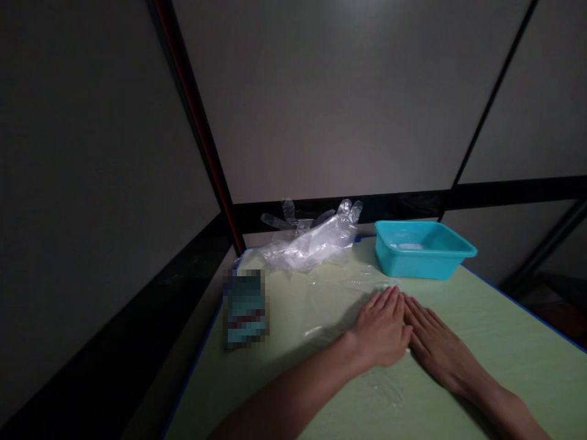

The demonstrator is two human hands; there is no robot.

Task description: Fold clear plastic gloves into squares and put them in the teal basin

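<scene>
Both hands lie flat, palms down, side by side on the pale green table top (481, 342). My left hand (383, 330) has its fingers stretched out and together, resting on the edge of a clear plastic sheet (330, 293). My right hand (433, 345) touches it along the index finger, fingers stretched out too. Neither hand holds anything. A faint white powdery smear (389, 388) marks the table just below the hands.
A turquoise plastic tub (419, 247) stands at the back right with something white inside. A pile of clear plastic gloves (312, 238) lies at the back. A blurred-out packet (244, 308) stands at the left edge. Dark frame bars and grey panels surround the table.
</scene>
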